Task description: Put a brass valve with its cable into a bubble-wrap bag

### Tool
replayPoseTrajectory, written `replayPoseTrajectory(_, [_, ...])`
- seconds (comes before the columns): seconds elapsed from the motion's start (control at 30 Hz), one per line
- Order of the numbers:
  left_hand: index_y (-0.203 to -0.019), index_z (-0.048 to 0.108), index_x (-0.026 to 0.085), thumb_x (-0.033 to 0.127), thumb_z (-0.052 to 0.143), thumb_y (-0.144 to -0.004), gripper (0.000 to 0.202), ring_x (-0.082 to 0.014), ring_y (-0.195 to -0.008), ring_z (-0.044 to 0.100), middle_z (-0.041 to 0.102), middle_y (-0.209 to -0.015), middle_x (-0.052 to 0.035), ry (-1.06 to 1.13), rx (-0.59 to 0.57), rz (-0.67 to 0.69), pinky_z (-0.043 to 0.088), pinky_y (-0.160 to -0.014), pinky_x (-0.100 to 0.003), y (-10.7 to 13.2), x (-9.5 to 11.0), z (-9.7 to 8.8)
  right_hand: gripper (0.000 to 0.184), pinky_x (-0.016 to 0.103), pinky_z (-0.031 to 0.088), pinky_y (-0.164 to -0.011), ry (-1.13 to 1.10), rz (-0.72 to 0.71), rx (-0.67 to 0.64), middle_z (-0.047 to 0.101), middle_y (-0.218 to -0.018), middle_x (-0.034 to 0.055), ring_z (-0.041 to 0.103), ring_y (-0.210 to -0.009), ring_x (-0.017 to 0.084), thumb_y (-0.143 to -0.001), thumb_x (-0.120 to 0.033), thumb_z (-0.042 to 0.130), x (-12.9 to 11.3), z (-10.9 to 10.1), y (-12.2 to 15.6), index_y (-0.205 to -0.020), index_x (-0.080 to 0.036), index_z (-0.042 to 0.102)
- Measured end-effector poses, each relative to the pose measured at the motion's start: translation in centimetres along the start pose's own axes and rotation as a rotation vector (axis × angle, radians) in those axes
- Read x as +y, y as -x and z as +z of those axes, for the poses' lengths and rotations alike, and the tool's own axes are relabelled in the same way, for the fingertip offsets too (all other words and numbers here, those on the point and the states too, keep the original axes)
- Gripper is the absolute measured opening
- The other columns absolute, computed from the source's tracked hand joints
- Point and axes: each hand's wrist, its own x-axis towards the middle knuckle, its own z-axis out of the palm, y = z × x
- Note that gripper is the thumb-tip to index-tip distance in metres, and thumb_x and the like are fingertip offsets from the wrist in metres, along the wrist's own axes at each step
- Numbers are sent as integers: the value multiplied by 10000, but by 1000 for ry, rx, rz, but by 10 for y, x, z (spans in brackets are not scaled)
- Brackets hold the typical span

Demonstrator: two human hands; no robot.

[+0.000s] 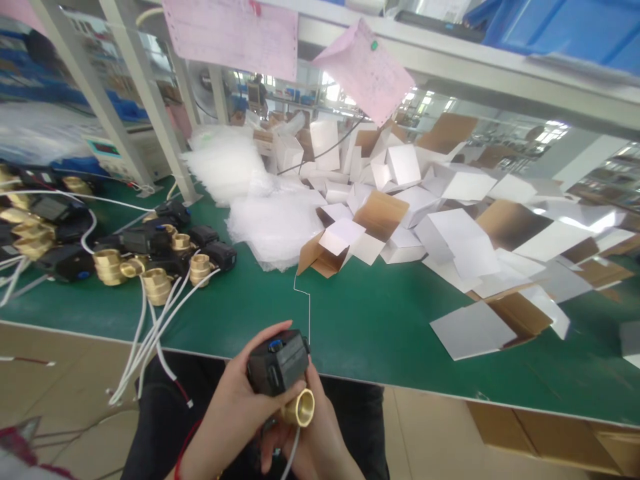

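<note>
A motorized ball valve (279, 365), with a black actuator box, a blue cap on top and a brass threaded port, is held just off the table's front edge. My left hand (235, 403) wraps round the black box from the left, its thumb lying across the near side by the brass. On the other side, my right hand (323, 427) closes about the brass end, and part of its fingers is hidden below. A white cable (291, 453) runs downward between my hands. Several similar valves (155, 283) lie at the left, their cables hanging over the edge.
White cardboard boxes (455, 240), many with open flaps, are heaped across the right and back of the green table (370, 333). Clear plastic bags (275, 217) are stacked at the middle back. Metal posts (150, 100) and a shelf with pink papers (235, 33) stand behind.
</note>
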Motion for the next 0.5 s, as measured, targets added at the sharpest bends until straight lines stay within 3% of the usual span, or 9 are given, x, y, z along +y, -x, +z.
replayPoseTrajectory(0.13, [-1103,682,189,309,754,-596,526,-268,-956,703,737,-1092,-80,-229,156,159,571,-899,-388,-2,15,-5,837,345,584,-452,39,-149,-16,727,-1036,140,689,-730,259,-783,-896,568,13,-7,9,-1202,-184,701])
replayPoseTrajectory(0.23, [-1004,659,201,266,704,-590,421,-248,-865,681,710,-945,-43,-306,168,198,567,-836,-383,-1,17,-7,740,299,577,-460,118,-256,-18,720,-961,100,689,-671,220,-780,-779,714,23,-10,16,-1244,-203,676])
replayPoseTrajectory(0.3, [-993,633,210,255,689,-610,390,-231,-809,668,682,-879,-21,-326,141,168,563,-759,-353,0,17,-6,666,241,548,-453,191,-267,27,713,-864,71,678,-594,178,-817,-690,754,27,-8,18,-1250,-193,656])
replayPoseTrajectory(0.37, [-1025,601,219,270,699,-639,401,-206,-729,648,657,-845,-6,-308,108,100,537,-633,-301,0,15,-6,647,240,551,-456,263,-273,71,708,-797,67,681,-563,179,-851,-701,713,28,-7,18,-1209,-165,653])
replayPoseTrajectory(0.5, [-1230,501,242,384,779,-678,634,-128,-501,515,587,-761,44,-85,-58,-114,398,-416,-223,1,11,-10,650,287,579,-467,367,-286,164,699,-733,73,690,-562,212,-863,-750,647,28,-7,17,-1088,-141,672])
